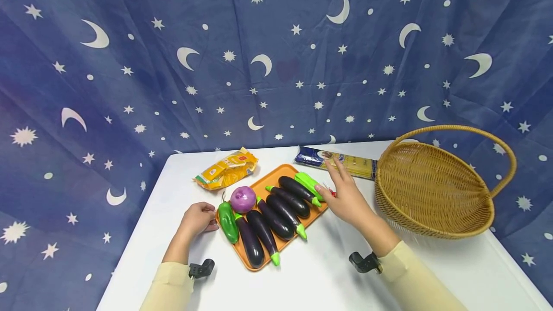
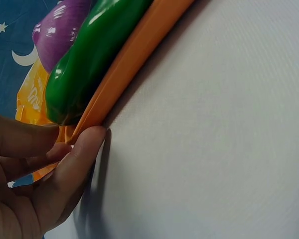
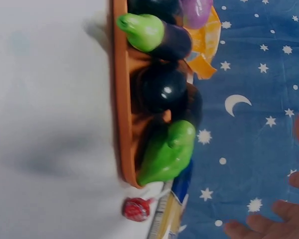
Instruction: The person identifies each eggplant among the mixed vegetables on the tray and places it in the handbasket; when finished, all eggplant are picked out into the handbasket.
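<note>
Cream sleeves (image 1: 419,277) at the near side, with a black camera (image 1: 365,262) at each wrist, over a white table (image 1: 328,272). To the left, a left hand (image 1: 198,217) with thumb and fingers pinching the corner of an orange tray (image 2: 132,62). To the right, a right hand (image 1: 347,198) with spread, released fingers, raised near the tray's right end and apart from the vegetables. Between the two, aslant on the table, the tray itself, loaded with a row of dark eggplants (image 1: 250,243), a green pepper (image 1: 227,222) just beside the left fingers, a purple onion (image 1: 243,199) next to the pepper, and a light-green vegetable (image 1: 306,184) at the right end. Just past that end, a red lollipop (image 3: 136,209). Farther back, a yellow bag (image 1: 229,169) to the left; to the right, a spaghetti pack (image 1: 358,164) reaching to a wicker basket (image 1: 432,186) with an arched handle. Behind everything, a blue curtain (image 1: 281,37) with white moons and stars.
</note>
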`<state>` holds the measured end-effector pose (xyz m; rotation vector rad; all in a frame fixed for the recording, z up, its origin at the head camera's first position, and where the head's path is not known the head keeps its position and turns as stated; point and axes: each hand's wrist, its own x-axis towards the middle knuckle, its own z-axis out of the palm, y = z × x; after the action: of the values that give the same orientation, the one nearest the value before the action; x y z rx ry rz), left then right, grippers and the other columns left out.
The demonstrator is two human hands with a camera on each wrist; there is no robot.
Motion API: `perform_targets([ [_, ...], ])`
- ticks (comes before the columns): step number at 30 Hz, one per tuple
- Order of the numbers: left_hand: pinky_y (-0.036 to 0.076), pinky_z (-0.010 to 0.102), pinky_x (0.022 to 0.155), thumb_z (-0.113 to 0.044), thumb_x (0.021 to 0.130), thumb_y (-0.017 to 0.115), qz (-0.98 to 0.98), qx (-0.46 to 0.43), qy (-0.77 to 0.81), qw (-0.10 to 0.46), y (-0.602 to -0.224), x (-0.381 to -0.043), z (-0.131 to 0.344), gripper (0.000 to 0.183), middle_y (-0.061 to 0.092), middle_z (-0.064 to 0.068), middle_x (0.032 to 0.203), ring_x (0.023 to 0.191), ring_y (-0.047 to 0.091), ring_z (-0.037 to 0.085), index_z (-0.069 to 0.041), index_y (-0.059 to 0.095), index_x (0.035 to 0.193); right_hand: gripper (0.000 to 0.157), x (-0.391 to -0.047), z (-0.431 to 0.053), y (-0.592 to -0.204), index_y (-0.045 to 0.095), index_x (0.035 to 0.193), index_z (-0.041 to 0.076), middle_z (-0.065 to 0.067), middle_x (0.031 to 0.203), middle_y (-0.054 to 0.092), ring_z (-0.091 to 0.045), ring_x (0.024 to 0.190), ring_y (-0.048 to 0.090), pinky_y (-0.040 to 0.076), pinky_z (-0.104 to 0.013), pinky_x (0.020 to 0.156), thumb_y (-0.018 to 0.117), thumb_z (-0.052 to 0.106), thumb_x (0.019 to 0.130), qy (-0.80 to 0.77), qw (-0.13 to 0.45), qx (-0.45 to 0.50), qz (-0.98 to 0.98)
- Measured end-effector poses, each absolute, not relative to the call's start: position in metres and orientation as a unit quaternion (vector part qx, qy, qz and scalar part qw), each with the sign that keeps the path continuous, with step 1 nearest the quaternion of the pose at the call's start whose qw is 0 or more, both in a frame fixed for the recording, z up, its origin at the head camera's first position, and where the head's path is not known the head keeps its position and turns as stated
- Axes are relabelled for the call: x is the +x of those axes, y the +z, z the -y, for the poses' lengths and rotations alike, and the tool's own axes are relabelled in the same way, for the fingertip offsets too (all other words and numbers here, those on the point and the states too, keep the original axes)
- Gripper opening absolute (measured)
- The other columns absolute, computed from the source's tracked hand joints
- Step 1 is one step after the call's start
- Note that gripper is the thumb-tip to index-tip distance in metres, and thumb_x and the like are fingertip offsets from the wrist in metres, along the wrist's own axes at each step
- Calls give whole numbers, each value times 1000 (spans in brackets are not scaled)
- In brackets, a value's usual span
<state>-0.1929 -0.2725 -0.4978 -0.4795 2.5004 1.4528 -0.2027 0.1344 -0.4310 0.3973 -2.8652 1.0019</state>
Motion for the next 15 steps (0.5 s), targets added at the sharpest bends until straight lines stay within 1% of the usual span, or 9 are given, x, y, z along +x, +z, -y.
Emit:
perform_targets([
  [2, 64, 31, 68, -2, 96, 57, -847, -163, 494, 107, -499, -194, 272, 29, 61, 19, 99, 76, 66, 19, 10, 58, 123, 77, -202, -133, -436, 23, 161, 16, -15, 167, 9, -50, 146, 21, 30, -72, 110, 59, 45, 99, 337, 36, 127, 932],
  [8, 63, 31, 67, -2, 96, 57, -850, -160, 490, 105, -501, -193, 270, 28, 62, 20, 103, 76, 67, 20, 9, 59, 122, 68, -203, -130, -450, 41, 151, 6, -22, 156, 33, -47, 137, 39, 37, -65, 110, 69, 32, 95, 363, 31, 134, 921],
  [11, 63, 31, 67, 0, 96, 55, -852, -158, 489, 102, -502, -193, 269, 27, 62, 21, 103, 75, 67, 20, 9, 60, 121, 65, -204, -127, -456, 47, 147, 3, -24, 151, 40, -45, 131, 48, 44, -61, 106, 72, 29, 93, 384, 13, 120, 915],
  [15, 63, 30, 67, 2, 96, 52, -849, -157, 494, 100, -504, -195, 270, 27, 63, 21, 102, 75, 68, 19, 9, 60, 121, 63, -206, -124, -462, 49, 145, 4, -23, 148, 44, -41, 121, 56, 52, -57, 97, 73, 27, 91, 410, -17, 85, 908],
])
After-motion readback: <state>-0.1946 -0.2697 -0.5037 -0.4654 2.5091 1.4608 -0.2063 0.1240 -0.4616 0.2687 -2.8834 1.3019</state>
